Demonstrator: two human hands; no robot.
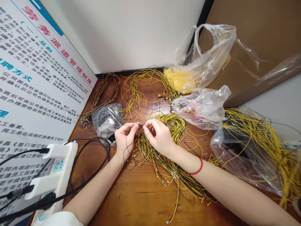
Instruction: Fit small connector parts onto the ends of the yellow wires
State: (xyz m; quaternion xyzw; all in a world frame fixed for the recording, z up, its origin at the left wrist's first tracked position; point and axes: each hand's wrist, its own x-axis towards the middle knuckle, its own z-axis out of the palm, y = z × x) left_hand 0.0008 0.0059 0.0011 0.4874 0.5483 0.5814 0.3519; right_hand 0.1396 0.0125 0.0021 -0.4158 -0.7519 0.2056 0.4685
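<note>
Left hand (123,139) pinches dark piece (141,125), right hand (161,136) pinched closed (catch unclear); piece probably light, firm, best gripped by sides.

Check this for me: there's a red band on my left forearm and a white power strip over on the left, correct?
No, the head view shows the red band on your right forearm; the white power strip is indeed on the left.

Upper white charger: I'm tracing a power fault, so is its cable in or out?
In: its black plug meets the charger with no gap showing.
</note>
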